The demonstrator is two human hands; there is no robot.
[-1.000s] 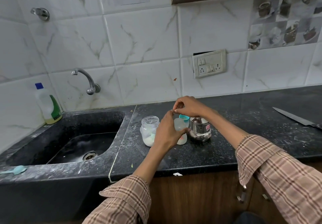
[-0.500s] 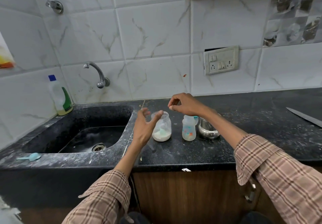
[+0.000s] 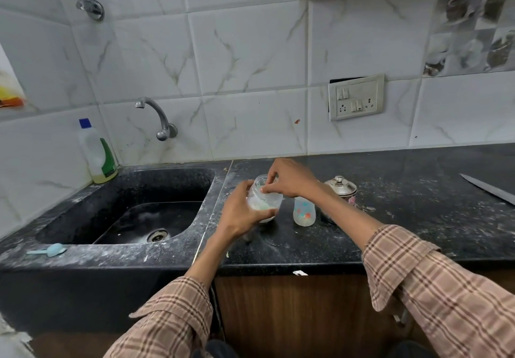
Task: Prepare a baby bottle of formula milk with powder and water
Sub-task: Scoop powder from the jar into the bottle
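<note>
On the far left, a little blue scoop (image 3: 51, 250) lies on the rim of the sink (image 3: 83, 212). It looks light and easy to pinch by its handle. A soap bottle (image 3: 97, 153) stands in the corner behind.

Next comes the left hand (image 3: 241, 214). Its fingers are curled around a clear jar (image 3: 263, 199) and hold it tipped toward the sink. The jar has white powder at the bottom. It looks like glass, so it could be heavy, hard and slippery, and it would break if dropped. Holding it round the middle, as now, seems safest.

The right hand (image 3: 289, 179) is at the jar's open mouth. Its fingertips are pinched together there, but I cannot tell what they hold, if anything.

Just right of the jar, the baby bottle (image 3: 304, 212) stands on the black counter (image 3: 418, 218) with no top on. It looks like light plastic and could tip over easily, so hold its body when filling.

Behind it is a shiny steel pot (image 3: 340, 189) with its lid on. A knife (image 3: 487, 187) lies far right.
</note>
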